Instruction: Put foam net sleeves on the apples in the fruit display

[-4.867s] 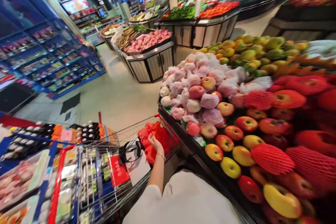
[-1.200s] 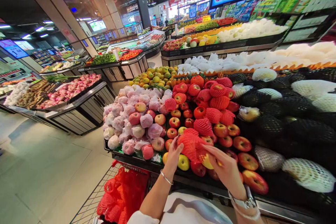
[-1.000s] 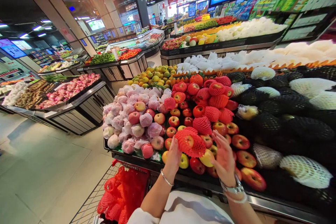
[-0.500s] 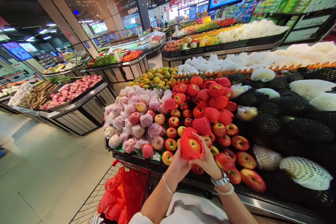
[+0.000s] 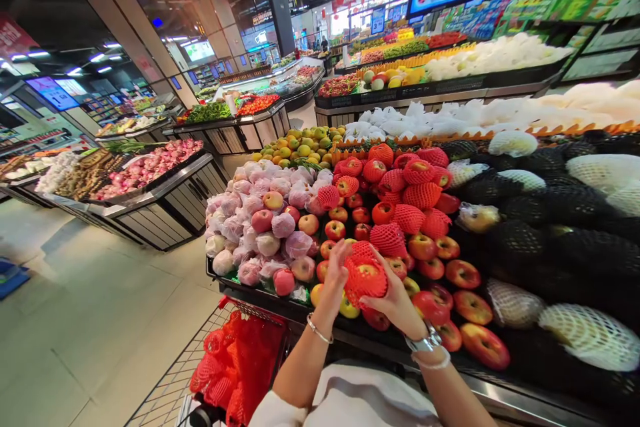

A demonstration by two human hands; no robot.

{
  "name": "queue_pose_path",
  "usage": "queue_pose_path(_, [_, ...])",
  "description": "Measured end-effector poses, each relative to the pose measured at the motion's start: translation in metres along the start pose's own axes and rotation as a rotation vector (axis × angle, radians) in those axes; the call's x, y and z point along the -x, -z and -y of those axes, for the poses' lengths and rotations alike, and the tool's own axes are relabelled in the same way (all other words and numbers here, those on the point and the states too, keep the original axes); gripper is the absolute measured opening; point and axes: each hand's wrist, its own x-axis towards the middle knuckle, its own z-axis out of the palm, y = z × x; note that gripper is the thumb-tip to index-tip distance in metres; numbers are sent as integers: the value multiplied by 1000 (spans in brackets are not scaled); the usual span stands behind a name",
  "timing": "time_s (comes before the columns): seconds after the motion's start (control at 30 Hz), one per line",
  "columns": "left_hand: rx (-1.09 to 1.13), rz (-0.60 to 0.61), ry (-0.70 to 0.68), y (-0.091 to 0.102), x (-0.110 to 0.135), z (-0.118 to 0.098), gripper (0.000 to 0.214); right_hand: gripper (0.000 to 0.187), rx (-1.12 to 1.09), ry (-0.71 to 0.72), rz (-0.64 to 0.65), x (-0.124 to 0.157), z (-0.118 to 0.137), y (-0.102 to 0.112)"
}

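Note:
An apple in a red foam net [image 5: 366, 275] is held over the front of the fruit display, its yellow-red end showing through the net's opening. My right hand [image 5: 397, 300] grips it from the right, thumb across the lower front. My left hand [image 5: 333, 283] stands upright at the apple's left, fingers stretched out; whether its fingertips touch the net I cannot tell. Bare red apples [image 5: 361, 215] lie around and beneath both hands. Behind them is a pile of apples in red foam nets [image 5: 421, 195].
Apples wrapped in thin film [image 5: 240, 210] lie to the left, with mangoes [image 5: 303, 147] behind. Dark fruit in black nets [image 5: 520, 240] fills the right side. A shopping cart [image 5: 165, 393] with red foam nets [image 5: 220, 373] stands at lower left. An onion stand [image 5: 155, 170] is farther off.
My left hand has come off the apple's side and its fingers have straightened upward. The apple stays in my right hand. The view has shifted slightly left.

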Motion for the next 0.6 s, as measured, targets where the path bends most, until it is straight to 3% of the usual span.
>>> queue_pose_path(0.1, [40,69,85,-15,9,4,61,95,-15,32,-40,-5,-6,-6])
queue_pose_path(0.2, [160,-36,112,-20,13,16,63,78,95,17,-134,-11,-17,-9])
queue_pose_path(0.3, [292,-133,229,-18,13,25,64,68,281,3,-214,-14,-26,-10])
queue_pose_path(0.43, [383,-149,412,-15,14,28,50,60,223,26,-143,-14,-18,-4])
queue_pose_path(0.5, [430,-121,445,-14,15,26,47,52,187,127,-174,-14,-4,5])
queue_pose_path(0.6, [481,-86,458,-11,17,25,42,45,319,405,-171,-16,17,18])
